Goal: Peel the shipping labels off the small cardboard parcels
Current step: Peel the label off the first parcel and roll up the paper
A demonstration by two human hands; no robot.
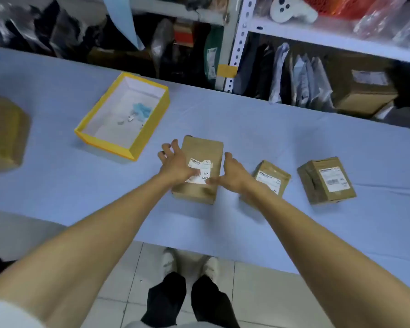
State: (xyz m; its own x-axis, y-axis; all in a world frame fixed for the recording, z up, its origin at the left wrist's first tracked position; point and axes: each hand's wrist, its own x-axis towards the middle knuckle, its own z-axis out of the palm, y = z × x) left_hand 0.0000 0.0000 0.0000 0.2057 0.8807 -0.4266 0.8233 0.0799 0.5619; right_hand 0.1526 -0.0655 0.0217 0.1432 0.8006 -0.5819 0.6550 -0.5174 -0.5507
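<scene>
I see a pale blue tabletop, smooth with a few soft creases, running across the view. A white metal shelf behind it is packed with bags and boxes. At the far left edge sits a big brown box, blurred.

A shallow rectangular tray with yellow walls and a white inside lies at the back left. It holds a crumpled blue scrap and some small grey bits.

Three small parcels of matte brown cardboard lie in a row. The middle parcel is in front of me, the second parcel is just to its right and partly behind my right wrist, and the third parcel, dented and tilted, is farthest right.

My left hand is spread wide over the middle parcel's left edge, fingers splayed and gripping nothing, thumb pressing the label. My right hand lies against the parcel's right side, fingers nearly straight, thumb tip touching the label's lower right corner.

Each parcel bears a white rectangular label with black print. The middle one is still stuck down, its upper right corner notched.
</scene>
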